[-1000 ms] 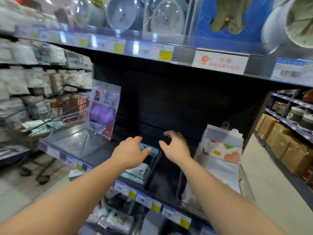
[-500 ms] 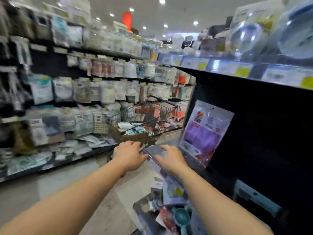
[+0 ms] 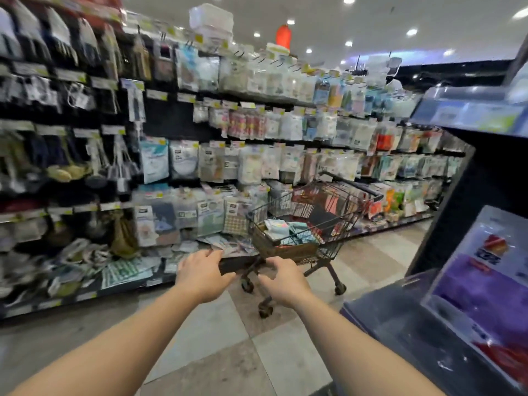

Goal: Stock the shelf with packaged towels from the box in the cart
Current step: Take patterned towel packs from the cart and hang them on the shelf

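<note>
I have both arms stretched forward over the pale, matte floor tiles (image 3: 228, 347). My left hand (image 3: 201, 277) and right hand (image 3: 283, 281) hang in the air with fingers loosely curled, holding nothing, well short of the cart (image 3: 311, 224). The cart is a dark wire-mesh basket on small castor wheels, standing in the aisle ahead. Inside it sits a brown cardboard box (image 3: 285, 247) with glossy, flat packaged towels (image 3: 288, 228) in pale blue and white showing above its rim. At my right the dark metal shelf (image 3: 400, 332) carries a shiny plastic pack with purple cloth (image 3: 483, 298) leaning upright.
</note>
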Demonstrator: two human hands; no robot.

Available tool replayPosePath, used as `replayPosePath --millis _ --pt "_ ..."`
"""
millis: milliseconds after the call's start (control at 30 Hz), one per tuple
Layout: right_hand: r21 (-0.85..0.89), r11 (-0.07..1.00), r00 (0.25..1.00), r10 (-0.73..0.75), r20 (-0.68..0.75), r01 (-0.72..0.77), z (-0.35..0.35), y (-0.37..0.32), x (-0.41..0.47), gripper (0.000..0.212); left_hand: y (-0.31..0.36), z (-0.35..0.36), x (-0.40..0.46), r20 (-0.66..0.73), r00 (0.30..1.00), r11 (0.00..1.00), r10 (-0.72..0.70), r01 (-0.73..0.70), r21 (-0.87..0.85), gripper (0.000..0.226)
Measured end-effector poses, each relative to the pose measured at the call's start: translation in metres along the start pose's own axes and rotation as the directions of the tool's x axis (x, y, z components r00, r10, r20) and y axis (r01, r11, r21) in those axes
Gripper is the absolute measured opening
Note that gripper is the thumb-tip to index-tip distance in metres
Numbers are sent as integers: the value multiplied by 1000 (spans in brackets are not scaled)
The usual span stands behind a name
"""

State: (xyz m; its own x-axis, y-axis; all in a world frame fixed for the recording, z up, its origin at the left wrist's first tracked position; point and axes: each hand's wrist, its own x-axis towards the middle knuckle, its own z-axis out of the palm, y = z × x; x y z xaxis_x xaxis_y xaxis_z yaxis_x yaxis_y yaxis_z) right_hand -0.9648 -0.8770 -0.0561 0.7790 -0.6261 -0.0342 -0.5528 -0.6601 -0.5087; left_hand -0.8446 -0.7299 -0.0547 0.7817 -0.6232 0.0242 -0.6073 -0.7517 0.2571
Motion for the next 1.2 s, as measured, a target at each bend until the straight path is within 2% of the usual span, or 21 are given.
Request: replayPosePath --millis 300,567,800,933,1200 --pt "3 998 995 -63 74 63 32 -1 134 58 -18 25 107 35 995 996 -93 93 4 70" --pt "26 997 986 -82 142 79 13 16 284 62 -2 29 247 50 985 986 -165 165 7 73" --pt "-8 997 981 -78 178 81 9 37 380 63 15 51 343 95 981 985 -169 172 -29 74" --pt "-20 998 982 -59 178 64 7 54 431 60 27 64 403 106 986 991 -127 131 -34 76" --pt "-27 994 985 108 136 -105 6 89 548 60 44 101 549 194 981 999 6 3 -44 77"
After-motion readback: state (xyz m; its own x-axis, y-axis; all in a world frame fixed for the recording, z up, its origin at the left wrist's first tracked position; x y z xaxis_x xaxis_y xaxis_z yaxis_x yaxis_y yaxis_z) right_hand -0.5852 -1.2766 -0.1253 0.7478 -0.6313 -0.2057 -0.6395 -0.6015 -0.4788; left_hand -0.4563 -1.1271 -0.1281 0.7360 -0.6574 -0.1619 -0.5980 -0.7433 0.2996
